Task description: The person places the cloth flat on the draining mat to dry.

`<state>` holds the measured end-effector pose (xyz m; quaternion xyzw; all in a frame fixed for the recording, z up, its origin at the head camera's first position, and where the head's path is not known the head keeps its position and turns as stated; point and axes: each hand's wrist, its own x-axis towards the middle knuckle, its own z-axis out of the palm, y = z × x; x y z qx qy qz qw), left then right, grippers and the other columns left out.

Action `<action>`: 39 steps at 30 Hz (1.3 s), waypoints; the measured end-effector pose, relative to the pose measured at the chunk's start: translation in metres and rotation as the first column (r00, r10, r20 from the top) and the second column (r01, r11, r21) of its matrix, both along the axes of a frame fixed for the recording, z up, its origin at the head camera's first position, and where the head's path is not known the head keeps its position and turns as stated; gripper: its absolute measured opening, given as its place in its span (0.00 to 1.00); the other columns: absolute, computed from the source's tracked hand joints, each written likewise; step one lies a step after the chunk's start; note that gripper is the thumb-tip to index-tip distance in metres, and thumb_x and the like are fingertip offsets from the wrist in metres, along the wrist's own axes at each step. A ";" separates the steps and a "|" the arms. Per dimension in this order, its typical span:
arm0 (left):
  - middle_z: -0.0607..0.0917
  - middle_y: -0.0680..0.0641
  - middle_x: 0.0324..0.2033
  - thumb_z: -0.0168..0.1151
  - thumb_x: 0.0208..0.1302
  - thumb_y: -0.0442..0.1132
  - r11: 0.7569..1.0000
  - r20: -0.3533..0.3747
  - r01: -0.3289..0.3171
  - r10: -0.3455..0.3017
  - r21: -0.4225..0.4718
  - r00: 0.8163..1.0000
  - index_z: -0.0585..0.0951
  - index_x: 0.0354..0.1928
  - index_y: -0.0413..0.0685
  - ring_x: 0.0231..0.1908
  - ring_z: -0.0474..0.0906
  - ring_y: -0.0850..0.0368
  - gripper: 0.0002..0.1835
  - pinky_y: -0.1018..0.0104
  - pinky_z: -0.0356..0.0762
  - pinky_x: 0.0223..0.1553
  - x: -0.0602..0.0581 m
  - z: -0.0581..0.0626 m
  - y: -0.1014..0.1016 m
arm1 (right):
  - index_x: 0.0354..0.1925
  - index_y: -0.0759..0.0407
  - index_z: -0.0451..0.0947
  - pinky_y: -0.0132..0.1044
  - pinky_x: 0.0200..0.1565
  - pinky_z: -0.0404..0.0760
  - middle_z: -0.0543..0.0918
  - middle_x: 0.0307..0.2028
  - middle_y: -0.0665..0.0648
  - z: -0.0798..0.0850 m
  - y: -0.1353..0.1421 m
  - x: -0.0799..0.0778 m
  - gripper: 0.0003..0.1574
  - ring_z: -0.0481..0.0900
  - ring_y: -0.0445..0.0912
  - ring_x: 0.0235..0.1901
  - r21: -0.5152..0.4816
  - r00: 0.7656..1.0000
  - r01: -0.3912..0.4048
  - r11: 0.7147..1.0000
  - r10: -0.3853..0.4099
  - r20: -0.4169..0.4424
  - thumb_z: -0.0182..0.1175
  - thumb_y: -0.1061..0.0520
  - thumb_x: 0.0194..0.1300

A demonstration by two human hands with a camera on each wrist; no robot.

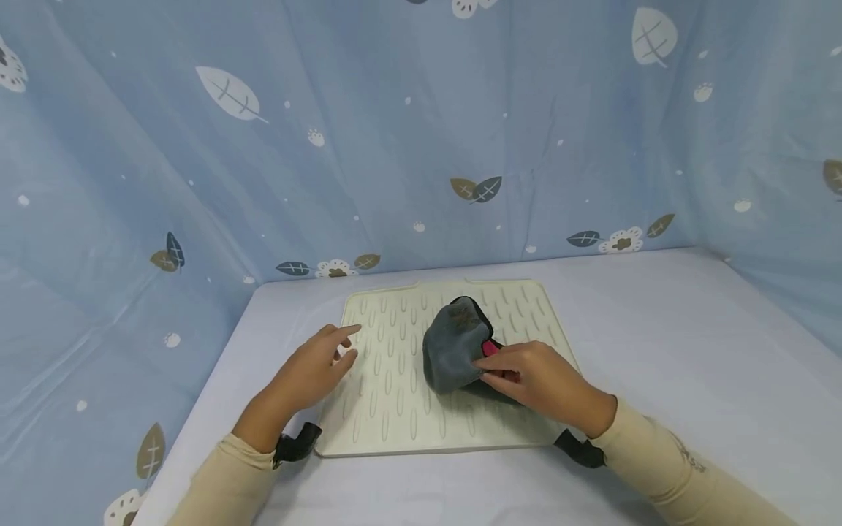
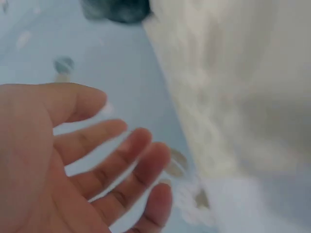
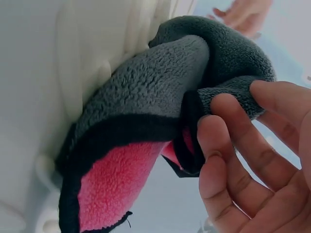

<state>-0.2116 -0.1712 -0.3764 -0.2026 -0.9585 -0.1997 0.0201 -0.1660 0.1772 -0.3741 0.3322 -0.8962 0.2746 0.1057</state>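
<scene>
A grey fleecy cloth (image 1: 454,347) with black edging and a pink underside lies bunched on a cream ribbed mat (image 1: 395,431). My right hand (image 1: 542,380) pinches a fold of it between thumb and fingers. In the right wrist view the cloth (image 3: 141,82) drapes down from the fingertips, its pink side (image 3: 121,182) turned out along one edge. My left hand (image 1: 322,369) hovers over the mat's left edge, apart from the cloth. Its fingers (image 2: 116,165) spread loosely with nothing in them.
The mat lies on a white-covered table (image 1: 658,343). Behind and to the left hangs a blue curtain (image 1: 395,146) printed with leaves and flowers. Black straps (image 1: 299,442) sit at both wrists.
</scene>
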 end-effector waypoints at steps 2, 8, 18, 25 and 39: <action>0.77 0.52 0.44 0.54 0.66 0.45 0.999 -0.054 0.052 -0.052 -0.017 0.997 0.68 0.63 0.57 0.36 0.74 0.61 0.23 0.65 0.73 0.36 0.009 0.007 0.014 | 0.44 0.46 0.83 0.24 0.24 0.71 0.84 0.33 0.41 0.000 -0.001 0.001 0.14 0.71 0.28 0.22 -0.001 1.000 -0.002 1.000 0.002 0.010 0.63 0.55 0.58; 0.76 0.58 0.43 0.56 0.64 0.48 0.985 -0.120 0.164 -0.170 -0.063 0.978 0.70 0.61 0.63 0.35 0.74 0.65 0.23 0.68 0.73 0.36 0.035 0.015 0.050 | 0.44 0.45 0.83 0.23 0.25 0.71 0.82 0.31 0.40 0.000 -0.002 0.003 0.14 0.70 0.28 0.22 -0.008 1.000 -0.025 1.000 0.025 -0.016 0.63 0.54 0.57; 0.78 0.58 0.43 0.58 0.55 0.63 0.970 -0.209 0.191 -0.221 -0.154 0.953 0.72 0.58 0.63 0.38 0.78 0.62 0.29 0.61 0.76 0.39 0.059 0.008 0.085 | 0.43 0.48 0.83 0.19 0.26 0.70 0.83 0.30 0.45 0.000 -0.009 0.007 0.14 0.73 0.30 0.25 0.009 0.977 -0.116 0.993 0.116 -0.179 0.65 0.54 0.55; 0.79 0.59 0.32 0.61 0.49 0.65 0.976 -0.340 0.159 -0.201 -0.148 0.919 0.78 0.44 0.60 0.30 0.77 0.64 0.25 0.63 0.76 0.35 0.069 0.004 0.096 | 0.43 0.47 0.83 0.15 0.24 0.65 0.79 0.25 0.42 -0.002 -0.017 0.013 0.16 0.67 0.27 0.21 -0.013 0.963 -0.167 0.986 0.160 -0.218 0.67 0.55 0.53; 0.77 0.63 0.23 0.66 0.51 0.47 0.988 -0.483 0.135 -0.156 -0.077 0.862 0.80 0.29 0.60 0.22 0.69 0.72 0.05 0.74 0.67 0.25 0.061 0.003 0.090 | 0.43 0.49 0.83 0.19 0.25 0.70 0.82 0.31 0.44 0.005 -0.014 0.015 0.12 0.71 0.29 0.24 -0.029 0.979 -0.101 0.994 0.094 -0.178 0.63 0.55 0.58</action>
